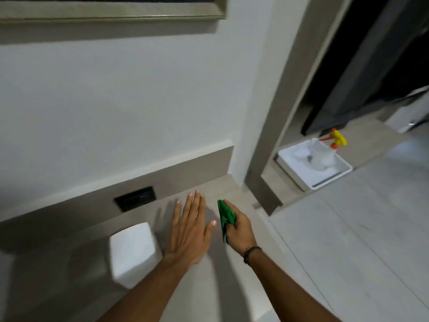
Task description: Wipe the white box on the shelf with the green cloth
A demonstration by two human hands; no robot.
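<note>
On the wooden shelf (234,184) below the white wall, the white box (133,252) sits toward the left, just beside the left hand (189,231) and well apart from the green cloth (226,217). That hand is spread flat, fingers apart and holding nothing, hovering over or resting on the shelf to the right of the box; which of the two I cannot tell. The right hand (240,231) has its grip clamped on the cloth, which is bunched into a narrow fold with one end poking forward past the knuckles. The step in hand looks like bringing the cloth across to the box, and none of the wiping appears begun. To do it well, the right hand should cross in front of the left or wait for it to shift, then open the bunch enough that a broad flat pad of fabric meets the top face instead of a thin edge. The free hand would serve best steadying the box by one side, since a light box may slide under a sideways stroke. Top first, then the near and right faces, is a sensible order. The box itself is blurred: a plain white cube-like block with softly rounded corners, no visible lid line or marking, its top face brighter than its front.
</note>
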